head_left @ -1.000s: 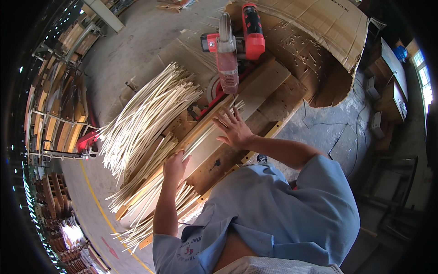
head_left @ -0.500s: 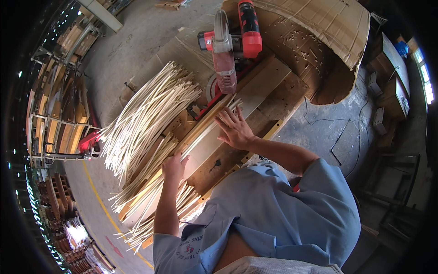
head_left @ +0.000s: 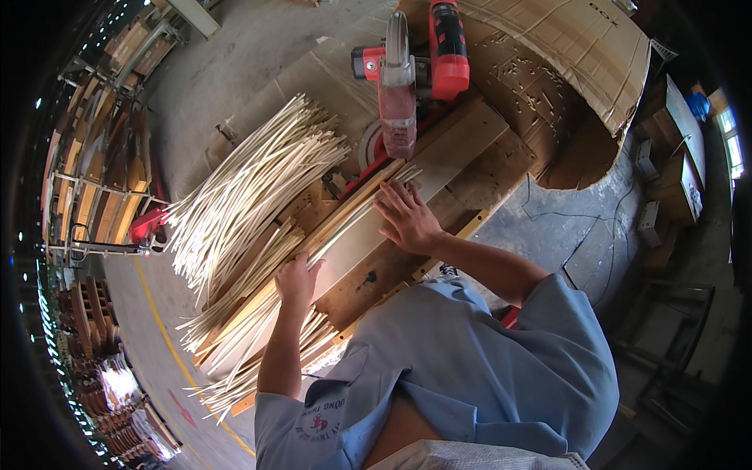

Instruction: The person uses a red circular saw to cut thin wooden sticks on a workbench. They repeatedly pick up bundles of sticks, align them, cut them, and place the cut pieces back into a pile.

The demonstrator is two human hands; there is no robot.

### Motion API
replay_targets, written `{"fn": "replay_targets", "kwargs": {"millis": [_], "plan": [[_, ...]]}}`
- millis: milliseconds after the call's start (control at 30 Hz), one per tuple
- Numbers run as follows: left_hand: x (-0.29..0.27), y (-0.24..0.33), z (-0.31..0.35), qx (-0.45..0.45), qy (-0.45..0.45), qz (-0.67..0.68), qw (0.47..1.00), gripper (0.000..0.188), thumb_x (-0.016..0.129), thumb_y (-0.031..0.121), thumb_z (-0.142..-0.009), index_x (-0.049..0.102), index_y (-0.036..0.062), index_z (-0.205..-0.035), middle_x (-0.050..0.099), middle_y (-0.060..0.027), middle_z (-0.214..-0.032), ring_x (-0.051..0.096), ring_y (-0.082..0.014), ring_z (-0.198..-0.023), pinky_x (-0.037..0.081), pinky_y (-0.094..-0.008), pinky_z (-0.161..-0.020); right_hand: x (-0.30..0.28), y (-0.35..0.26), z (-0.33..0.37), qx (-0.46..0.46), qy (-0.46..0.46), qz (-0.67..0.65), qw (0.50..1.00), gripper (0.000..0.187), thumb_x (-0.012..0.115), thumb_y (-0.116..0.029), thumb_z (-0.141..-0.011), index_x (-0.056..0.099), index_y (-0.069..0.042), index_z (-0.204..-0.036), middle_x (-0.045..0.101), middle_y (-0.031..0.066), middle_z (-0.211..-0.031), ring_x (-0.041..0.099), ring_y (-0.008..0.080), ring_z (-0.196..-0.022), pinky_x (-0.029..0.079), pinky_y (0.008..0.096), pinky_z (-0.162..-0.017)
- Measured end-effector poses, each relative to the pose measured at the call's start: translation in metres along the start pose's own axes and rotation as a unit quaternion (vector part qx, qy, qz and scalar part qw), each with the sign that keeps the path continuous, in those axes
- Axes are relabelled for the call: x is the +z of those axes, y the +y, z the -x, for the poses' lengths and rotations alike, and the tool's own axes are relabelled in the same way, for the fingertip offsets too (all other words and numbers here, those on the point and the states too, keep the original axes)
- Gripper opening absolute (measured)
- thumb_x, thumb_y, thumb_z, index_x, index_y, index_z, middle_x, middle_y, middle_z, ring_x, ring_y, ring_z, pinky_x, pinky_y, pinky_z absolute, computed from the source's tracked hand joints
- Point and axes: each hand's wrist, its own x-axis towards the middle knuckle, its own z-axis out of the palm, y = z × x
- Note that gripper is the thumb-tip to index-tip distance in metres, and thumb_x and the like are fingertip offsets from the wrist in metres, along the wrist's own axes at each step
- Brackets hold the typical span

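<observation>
A thin bunch of pale cane-like rods [head_left: 343, 229] lies along a wooden fence [head_left: 333, 218] on the workbench. My left hand [head_left: 296, 282] is closed around these rods, its thumb toward the fence. Farther up the same bunch, my right hand [head_left: 410, 221] lies flat with fingers stretched out, touching the rods near their far ends. Just beyond those ends stands a red and grey power miter saw [head_left: 398, 110], its blade guard above the fence. More rods [head_left: 313, 333] spread loosely under and beside my left forearm.
Behind the fence lies a large heap of pale rods [head_left: 251, 188]. A big open cardboard box [head_left: 576, 47] with short offcuts inside stands at the far right of the bench. Racks of boards [head_left: 98, 172] line the left. A cable [head_left: 615, 235] runs over the floor at right.
My view has turned slightly, so the saw and box appear farther right. Both hands stay on the rods in nearly the same places.
</observation>
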Motion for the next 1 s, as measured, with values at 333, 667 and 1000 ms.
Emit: {"fn": "replay_targets", "kwargs": {"millis": [333, 667, 1000], "plan": [[0.017, -0.005, 0.012, 0.049, 0.152, -0.016, 0.987, 0.041, 0.08, 0.048, -0.086, 0.071, 0.0152, -0.109, 0.075, -0.0101, -0.098, 0.073, -0.033, -0.085, 0.057, -0.0476, -0.069, -0.004, -0.009, 0.003, 0.007, -0.001, 0.019, 1.0, 0.079, 0.075, -0.042, -0.09, 0.045, -0.01, -0.156, 0.027, 0.0216, -0.168, 0.025, 0.0423, -0.156, 0.022, 0.062, -0.126], [0.016, -0.008, 0.008, 0.146, 0.286, -0.01, 0.947, 0.034, 0.08, 0.042, -0.089, 0.067, 0.0128, -0.102, 0.063, -0.0067, -0.08, 0.065, -0.0275, -0.07, 0.053, -0.0412, -0.059, -0.003, 0.003, 0.001, 0.0, 0.025, -0.041, 0.999, 0.093, 0.078, -0.044, -0.086, 0.039, 0.006, -0.154, 0.034, 0.0235, -0.162, 0.029, 0.0382, -0.155, 0.025, 0.0545, -0.127], [0.013, -0.004, 0.011, 0.118, 0.252, -0.006, 0.96, 0.037, 0.088, 0.027, -0.077, 0.069, 0.0135, -0.106, 0.067, -0.0081, -0.09, 0.068, -0.0321, -0.081, 0.054, -0.0442, -0.066, -0.007, -0.001, 0.008, 0.008, 0.067, -0.007, 0.998, 0.082, 0.081, -0.038, -0.083, 0.049, 0.004, -0.145, 0.044, 0.0222, -0.149, 0.039, 0.0419, -0.146, 0.03, 0.0545, -0.124]]}}
